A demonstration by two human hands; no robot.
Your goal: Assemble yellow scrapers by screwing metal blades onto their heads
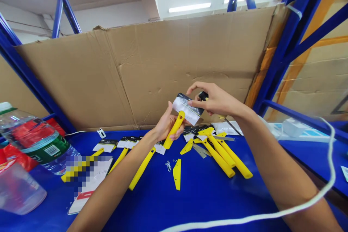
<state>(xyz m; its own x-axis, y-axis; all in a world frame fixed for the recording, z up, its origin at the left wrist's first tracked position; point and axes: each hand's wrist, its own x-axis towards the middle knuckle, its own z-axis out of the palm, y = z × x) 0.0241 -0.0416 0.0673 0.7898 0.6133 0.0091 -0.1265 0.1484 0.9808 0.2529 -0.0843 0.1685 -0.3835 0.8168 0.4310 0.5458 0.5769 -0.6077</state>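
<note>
My left hand (170, 127) is closed around the yellow handle of a scraper (174, 130), held tilted above the table. A black-and-white printed card (190, 107) covers its head end. My right hand (214, 99) is at the card's right edge, thumb and index finger apart beside it. Its other fingers hold a screwdriver (203, 96) with a black and yellow grip; the thin shaft points down to the right. Below lie a loose yellow clamp plate (177, 174), another yellow plate (187, 147), small screws (169, 165) and bare metal blades (200, 150).
More yellow scrapers (228, 156) lie to the right, and carded ones (143, 168) to the left. A water bottle (35, 141), plastic cup (24, 188) and printed sheet (94, 185) stand or lie at left. A white cable (244, 221) crosses in front. Cardboard (190, 58) walls the back.
</note>
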